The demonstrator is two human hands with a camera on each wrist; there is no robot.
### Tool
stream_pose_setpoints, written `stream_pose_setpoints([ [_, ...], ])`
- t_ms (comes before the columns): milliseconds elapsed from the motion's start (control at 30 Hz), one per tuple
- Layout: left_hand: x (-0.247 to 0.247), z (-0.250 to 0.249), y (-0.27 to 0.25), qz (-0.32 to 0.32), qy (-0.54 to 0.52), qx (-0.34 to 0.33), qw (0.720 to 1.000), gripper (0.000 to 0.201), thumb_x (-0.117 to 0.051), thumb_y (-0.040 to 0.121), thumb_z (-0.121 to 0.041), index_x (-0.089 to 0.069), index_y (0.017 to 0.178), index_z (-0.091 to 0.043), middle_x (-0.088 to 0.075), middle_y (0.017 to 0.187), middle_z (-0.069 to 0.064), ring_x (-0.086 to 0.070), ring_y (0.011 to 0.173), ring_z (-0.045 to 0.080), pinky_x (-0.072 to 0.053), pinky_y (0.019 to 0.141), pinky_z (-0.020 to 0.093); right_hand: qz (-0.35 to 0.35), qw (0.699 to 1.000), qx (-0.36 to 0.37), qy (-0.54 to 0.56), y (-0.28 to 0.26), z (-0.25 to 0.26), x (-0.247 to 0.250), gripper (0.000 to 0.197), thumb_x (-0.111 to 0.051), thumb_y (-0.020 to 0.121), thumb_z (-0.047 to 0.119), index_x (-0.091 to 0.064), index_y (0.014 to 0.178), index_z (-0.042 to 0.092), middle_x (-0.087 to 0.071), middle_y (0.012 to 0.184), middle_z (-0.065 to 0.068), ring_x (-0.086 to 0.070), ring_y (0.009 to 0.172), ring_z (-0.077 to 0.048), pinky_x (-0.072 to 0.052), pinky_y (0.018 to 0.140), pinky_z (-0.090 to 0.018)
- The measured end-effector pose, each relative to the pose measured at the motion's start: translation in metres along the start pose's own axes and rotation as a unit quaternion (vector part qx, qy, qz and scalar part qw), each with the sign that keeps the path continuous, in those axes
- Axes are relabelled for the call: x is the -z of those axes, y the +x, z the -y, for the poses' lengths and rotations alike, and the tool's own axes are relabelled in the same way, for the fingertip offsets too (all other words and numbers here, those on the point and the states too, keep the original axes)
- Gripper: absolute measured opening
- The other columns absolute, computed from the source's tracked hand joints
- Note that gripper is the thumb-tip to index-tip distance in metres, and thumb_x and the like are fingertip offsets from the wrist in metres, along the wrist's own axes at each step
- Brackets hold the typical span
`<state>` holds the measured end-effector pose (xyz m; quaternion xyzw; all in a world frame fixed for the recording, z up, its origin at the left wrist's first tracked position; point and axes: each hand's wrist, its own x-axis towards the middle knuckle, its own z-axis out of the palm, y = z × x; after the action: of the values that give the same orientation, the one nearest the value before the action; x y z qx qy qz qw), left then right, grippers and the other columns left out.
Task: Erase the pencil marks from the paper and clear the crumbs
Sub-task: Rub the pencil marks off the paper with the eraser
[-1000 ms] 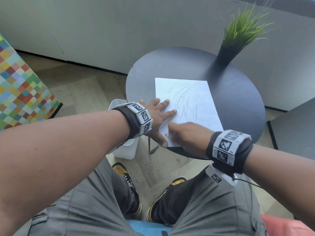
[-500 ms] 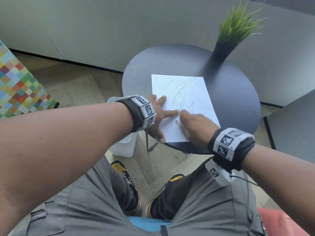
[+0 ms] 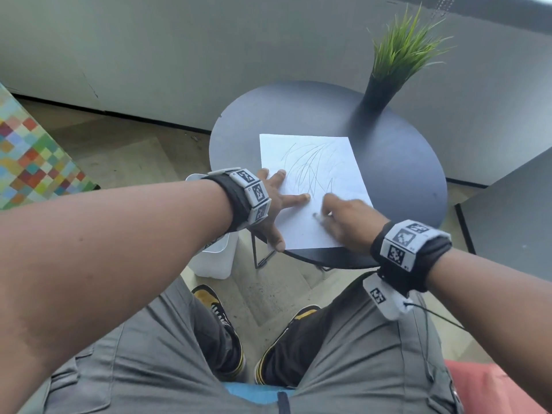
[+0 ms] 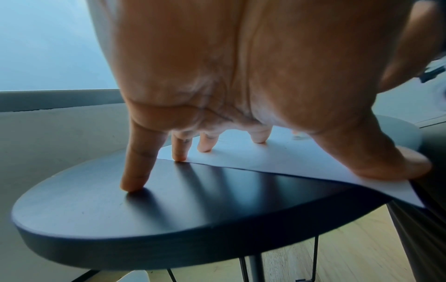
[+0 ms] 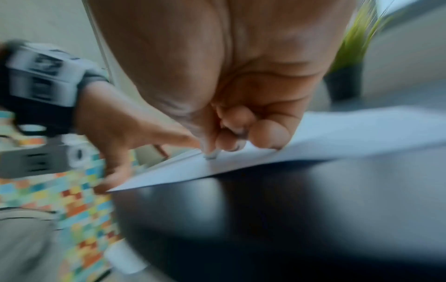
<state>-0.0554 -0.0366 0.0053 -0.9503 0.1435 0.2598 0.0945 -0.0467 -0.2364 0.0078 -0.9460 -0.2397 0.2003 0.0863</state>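
Note:
A white sheet of paper with grey pencil scribbles lies on a round dark table. My left hand lies spread on the sheet's left edge, fingers straight; the thumb holds down the near corner and the little finger touches the bare table. My right hand is curled over the lower middle of the sheet and pinches a small pale eraser whose tip touches the paper. The right wrist view is blurred by motion.
A black vase with green grass stands at the table's far right. A white bin sits on the floor left of the table, under my left wrist. A multicoloured checkered surface is at far left, a grey panel at right.
My right hand has slid with the eraser from the sheet's near left part up and right toward the scribbles. The left hand has kept its place on the paper.

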Motion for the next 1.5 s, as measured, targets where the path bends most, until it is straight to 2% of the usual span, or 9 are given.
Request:
stream_pose_setpoints([
  [67,0.000,0.000,0.000,0.000,0.000,0.000,1.000,0.118,-0.063,0.058,-0.088,0.009,0.147,-0.059,0.009,0.162,0.013,-0.004,0.145,0.047,-0.026,0.111,0.067,-0.023,1.000,-0.015,-0.003,-0.002,-0.001,0.000,0.026,-0.037,0.100,0.042,-0.041,0.099,0.016,-0.058,0.091,-0.008,-0.053,0.080,-0.030,-0.046,0.071,-0.038],
  [200,0.001,-0.002,0.002,0.006,0.007,0.009,1.000,0.119,-0.064,0.059,-0.086,0.011,0.147,-0.059,0.009,0.162,0.014,-0.004,0.145,0.048,-0.025,0.112,0.066,0.044,0.993,0.110,-0.026,-0.021,0.031,-0.022,0.022,-0.037,0.102,0.036,-0.038,0.096,0.015,-0.050,0.073,0.002,-0.050,0.072,-0.027,-0.038,0.061,-0.036],
  [367,0.002,-0.001,0.002,0.003,0.008,0.002,1.000,0.119,-0.064,0.058,-0.087,0.009,0.147,-0.058,0.002,0.160,0.014,-0.011,0.142,0.046,-0.029,0.110,0.064,-0.024,1.000,-0.020,0.001,0.003,0.007,0.000,0.023,-0.039,0.100,0.039,-0.040,0.102,0.016,-0.056,0.090,-0.008,-0.054,0.081,-0.031,-0.047,0.071,-0.039],
  [500,0.000,-0.001,0.003,-0.003,0.016,0.007,1.000,0.120,-0.063,0.054,-0.089,0.011,0.144,-0.060,0.004,0.160,0.015,-0.011,0.141,0.048,-0.029,0.109,0.064,0.071,0.989,0.123,-0.038,-0.018,0.037,-0.022,0.012,-0.041,0.100,0.027,-0.040,0.101,0.014,-0.051,0.077,-0.001,-0.052,0.076,-0.028,-0.042,0.064,-0.038],
  [667,0.000,0.000,0.002,0.003,0.002,0.000,1.000,0.120,-0.063,0.055,-0.089,0.011,0.145,-0.060,0.005,0.161,0.013,-0.009,0.143,0.046,-0.028,0.110,0.065,-0.013,0.999,-0.027,-0.011,0.003,0.011,0.000,0.023,-0.040,0.099,0.036,-0.043,0.110,0.016,-0.060,0.097,-0.013,-0.056,0.087,-0.033,-0.048,0.076,-0.040],
  [833,-0.003,0.001,0.004,0.000,0.004,-0.002,1.000,0.119,-0.064,0.055,-0.088,0.011,0.144,-0.060,0.005,0.160,0.015,-0.009,0.143,0.046,-0.030,0.109,0.065,0.066,0.992,0.104,-0.030,-0.012,0.040,-0.020,0.014,-0.043,0.099,0.026,-0.044,0.107,0.014,-0.056,0.087,-0.006,-0.056,0.085,-0.031,-0.045,0.069,-0.039],
  [1000,-0.003,0.004,-0.004,0.000,-0.028,-0.009,1.000,0.122,-0.064,0.063,-0.085,0.011,0.152,-0.049,0.016,0.164,0.006,0.006,0.150,0.038,-0.020,0.111,0.067,-0.016,0.997,-0.068,-0.008,0.024,-0.010,0.011,0.027,-0.044,0.096,0.047,-0.046,0.100,0.021,-0.060,0.099,-0.011,-0.055,0.087,-0.032,-0.046,0.076,-0.037],
  [1167,-0.017,0.030,-0.003,-0.052,-0.127,0.030,0.990,0.118,-0.051,0.062,-0.092,-0.003,0.155,-0.038,0.009,0.166,-0.002,0.003,0.152,0.021,-0.017,0.117,0.060,0.008,0.997,-0.075,0.001,0.022,-0.023,0.007,0.025,-0.043,0.095,0.048,-0.044,0.095,0.023,-0.062,0.093,-0.006,-0.057,0.081,-0.027,-0.048,0.073,-0.037],
  [1500,-0.021,0.018,0.002,-0.045,-0.089,-0.023,0.995,0.131,-0.050,0.053,-0.098,0.001,0.156,-0.034,0.014,0.164,-0.015,0.008,0.151,0.023,-0.015,0.111,0.067,0.008,0.998,0.017,0.064,0.045,0.005,0.038,0.023,-0.056,0.090,0.045,-0.052,0.090,0.023,-0.067,0.069,0.005,-0.063,0.057,-0.013,-0.043,0.053,-0.023],
])
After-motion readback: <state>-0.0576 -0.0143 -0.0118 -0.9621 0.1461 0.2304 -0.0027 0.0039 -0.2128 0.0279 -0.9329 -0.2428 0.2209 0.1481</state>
